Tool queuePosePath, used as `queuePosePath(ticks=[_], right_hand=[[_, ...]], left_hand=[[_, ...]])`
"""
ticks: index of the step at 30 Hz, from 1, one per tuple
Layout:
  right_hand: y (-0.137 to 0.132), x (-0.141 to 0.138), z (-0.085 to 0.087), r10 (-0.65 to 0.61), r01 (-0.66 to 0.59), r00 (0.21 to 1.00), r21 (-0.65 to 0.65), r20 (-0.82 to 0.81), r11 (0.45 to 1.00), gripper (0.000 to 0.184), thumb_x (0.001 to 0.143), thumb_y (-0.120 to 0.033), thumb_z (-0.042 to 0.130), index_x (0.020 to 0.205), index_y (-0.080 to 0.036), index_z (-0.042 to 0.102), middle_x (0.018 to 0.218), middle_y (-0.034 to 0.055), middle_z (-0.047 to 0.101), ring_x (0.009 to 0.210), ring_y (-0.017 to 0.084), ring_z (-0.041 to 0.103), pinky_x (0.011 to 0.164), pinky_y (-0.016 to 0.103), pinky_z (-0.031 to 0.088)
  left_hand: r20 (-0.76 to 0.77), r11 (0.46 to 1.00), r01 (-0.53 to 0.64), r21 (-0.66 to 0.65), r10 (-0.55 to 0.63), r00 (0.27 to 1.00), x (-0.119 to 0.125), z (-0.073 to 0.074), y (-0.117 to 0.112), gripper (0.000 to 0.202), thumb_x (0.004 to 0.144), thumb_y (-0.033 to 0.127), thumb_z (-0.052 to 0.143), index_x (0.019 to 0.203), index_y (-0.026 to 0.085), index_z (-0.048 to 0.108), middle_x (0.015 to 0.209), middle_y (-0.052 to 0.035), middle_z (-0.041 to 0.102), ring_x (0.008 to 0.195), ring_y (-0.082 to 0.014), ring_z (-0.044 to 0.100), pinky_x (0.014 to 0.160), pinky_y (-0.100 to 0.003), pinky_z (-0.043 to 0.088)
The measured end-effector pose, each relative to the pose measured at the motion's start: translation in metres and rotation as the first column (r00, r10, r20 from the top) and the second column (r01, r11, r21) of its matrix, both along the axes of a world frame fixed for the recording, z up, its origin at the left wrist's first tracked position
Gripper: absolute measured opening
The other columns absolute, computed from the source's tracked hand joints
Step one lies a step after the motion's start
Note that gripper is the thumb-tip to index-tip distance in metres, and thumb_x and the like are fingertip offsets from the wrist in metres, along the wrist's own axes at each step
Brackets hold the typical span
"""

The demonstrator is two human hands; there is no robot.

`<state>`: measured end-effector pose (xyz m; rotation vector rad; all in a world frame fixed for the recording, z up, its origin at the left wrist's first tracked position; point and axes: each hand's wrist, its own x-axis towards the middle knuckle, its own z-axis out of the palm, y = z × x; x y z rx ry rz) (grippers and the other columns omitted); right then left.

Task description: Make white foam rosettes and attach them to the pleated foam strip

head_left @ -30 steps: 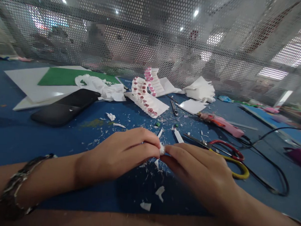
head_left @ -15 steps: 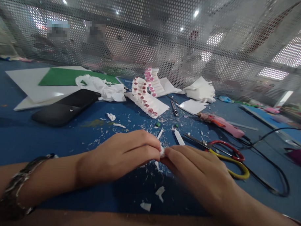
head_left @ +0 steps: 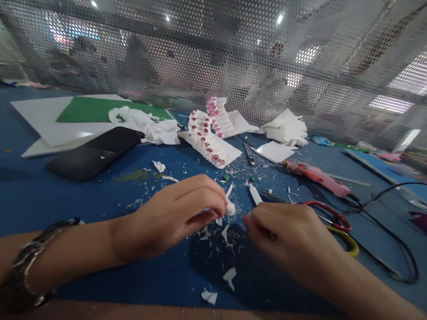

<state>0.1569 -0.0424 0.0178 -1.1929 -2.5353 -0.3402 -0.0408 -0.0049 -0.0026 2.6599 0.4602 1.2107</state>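
My left hand is closed in a pinch on a small crumpled white paper wad that sticks out beyond the fingertips. Just to the right, my right hand is apart from the wad with its fingers curled together; whatever they hold, if anything, is hidden. Behind it lie scissors with one red and one yellow handle, partly covered. A flat white strip rests beyond the right knuckles. White paper scraps and fine shreds are strewn under and around both hands.
A black phone-like slab lies at left, near white sheets and a green sheet. Pleated paper with pink dots stands at the back. A pink-wrapped corded tool lies right. Perforated metal mesh rises behind.
My right hand has drawn away from the white wad to the right, and its fingers have curled in. My left hand keeps its pinch on the wad, almost in place.
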Motion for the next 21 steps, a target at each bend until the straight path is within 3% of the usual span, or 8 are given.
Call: queuePosePath(ticks=[5, 9, 13, 15, 17, 18, 21], right_hand=[[-0.001, -0.003, -0.003, -0.019, 0.017, 1.000, -0.078, -0.020, 0.997, 0.026, 0.083, -0.021, 0.034, 0.058, -0.017, 0.041, 0.048, -0.0047, 0.040, 0.041, 0.007, 0.038, 0.042, 0.021, 0.024], [-0.001, -0.003, -0.002, -0.052, 0.048, 0.999, -0.266, -0.006, 0.963, 0.018, 0.083, -0.015, 0.032, 0.068, -0.018, 0.041, 0.054, -0.0044, 0.047, 0.043, 0.007, 0.041, 0.042, 0.020, 0.027], [0.001, -0.002, -0.003, -0.106, -0.004, 0.970, -0.449, -0.220, 0.893, 0.008, 0.080, -0.013, 0.039, 0.080, -0.019, 0.044, 0.064, -0.0041, 0.052, 0.052, 0.006, 0.047, 0.048, 0.017, 0.036], [0.002, -0.001, -0.006, -0.135, -0.084, 0.919, -0.519, -0.371, 0.851, 0.025, 0.074, -0.017, 0.050, 0.097, -0.022, 0.043, 0.078, -0.0031, 0.055, 0.064, 0.007, 0.051, 0.056, 0.017, 0.041], [0.005, -0.002, -0.009, -0.172, -0.158, 0.861, -0.574, -0.478, 0.803, 0.043, 0.069, -0.022, 0.058, 0.107, -0.024, 0.039, 0.088, -0.0017, 0.054, 0.071, 0.008, 0.053, 0.060, 0.017, 0.044], [0.006, -0.003, -0.011, -0.195, -0.190, 0.836, -0.603, -0.513, 0.774, 0.042, 0.069, -0.024, 0.059, 0.106, -0.024, 0.040, 0.089, -0.0015, 0.054, 0.071, 0.008, 0.053, 0.061, 0.018, 0.044], [0.010, -0.007, -0.014, -0.244, -0.288, 0.770, -0.662, -0.590, 0.692, 0.020, 0.073, -0.023, 0.054, 0.091, -0.021, 0.046, 0.084, -0.0019, 0.054, 0.067, 0.007, 0.052, 0.060, 0.017, 0.043]], left_hand=[[0.133, 0.978, -0.021, -0.206, 0.050, 0.990, 0.003, -0.002, 0.000, 0.012, 0.074, 0.008, 0.051, 0.076, 0.018, 0.046, 0.078, 0.0006, 0.056, 0.075, -0.0084, 0.054, 0.069, -0.018, 0.045], [0.211, 0.938, 0.058, -0.341, 0.017, 0.977, 0.005, -0.005, 0.000, 0.013, 0.073, 0.008, 0.050, 0.080, 0.018, 0.046, 0.077, 0.0003, 0.054, 0.071, -0.0086, 0.055, 0.064, -0.018, 0.048], [0.273, 0.891, 0.095, -0.445, 0.034, 0.961, 0.008, -0.007, 0.002, 0.016, 0.072, 0.006, 0.050, 0.082, 0.018, 0.045, 0.077, -0.0001, 0.054, 0.069, -0.0084, 0.056, 0.060, -0.017, 0.049], [0.279, 0.858, 0.104, -0.504, 0.048, 0.959, 0.010, -0.009, 0.003, 0.017, 0.071, 0.007, 0.051, 0.082, 0.018, 0.045, 0.075, -0.0002, 0.054, 0.066, -0.0086, 0.056, 0.058, -0.017, 0.049], [0.254, 0.794, 0.114, -0.597, 0.052, 0.966, 0.012, -0.010, 0.004, 0.016, 0.071, 0.008, 0.052, 0.082, 0.018, 0.045, 0.074, -0.0002, 0.055, 0.065, -0.0087, 0.056, 0.058, -0.018, 0.049], [0.237, 0.748, 0.117, -0.654, 0.055, 0.970, 0.013, -0.011, 0.004, 0.015, 0.071, 0.009, 0.052, 0.082, 0.018, 0.045, 0.074, -0.0001, 0.055, 0.065, -0.0087, 0.056, 0.059, -0.018, 0.048], [0.226, 0.598, 0.146, -0.788, 0.062, 0.972, 0.014, -0.011, 0.005, 0.014, 0.073, 0.013, 0.053, 0.081, 0.019, 0.043, 0.072, 0.0021, 0.055, 0.066, -0.0076, 0.054, 0.060, -0.016, 0.046]])
